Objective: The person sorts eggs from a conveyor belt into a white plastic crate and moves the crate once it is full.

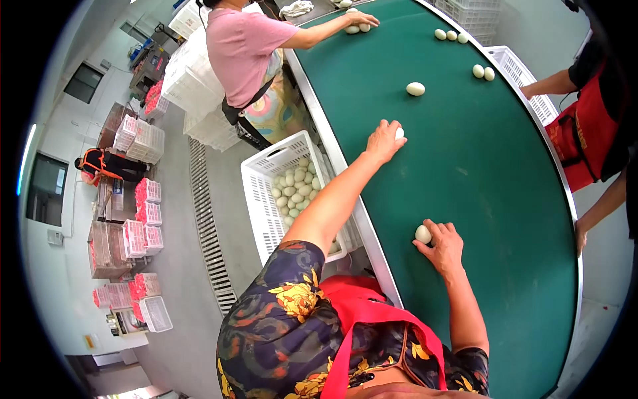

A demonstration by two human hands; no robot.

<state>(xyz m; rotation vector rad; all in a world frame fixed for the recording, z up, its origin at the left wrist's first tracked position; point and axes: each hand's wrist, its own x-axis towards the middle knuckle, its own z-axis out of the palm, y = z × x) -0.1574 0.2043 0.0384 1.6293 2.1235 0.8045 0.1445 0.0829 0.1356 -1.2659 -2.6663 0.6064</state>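
Observation:
Over a green conveyor belt (473,189), my left hand (385,142) curls around a pale egg (399,133), which shows between the thumb and fingers. Nearer to me, my right hand (442,247) has thumb and fingers about another whitish egg (423,234). A single egg (415,89) lies on the belt beyond my left hand. Farther along the far edge are a pair of eggs (478,71) and a short row of eggs (451,35). Below my left arm, a white slatted plastic crate (256,199) holds many pale eggs (299,175); the arm hides part of it.
A metal rail (371,244) edges the belt. At left, a person in a pink shirt (249,55) reaches over several eggs (352,29). Across stands a person in a red apron (578,139), near a white crate (518,72). Stacked white crates (192,80) stand behind a floor drain grate (204,214).

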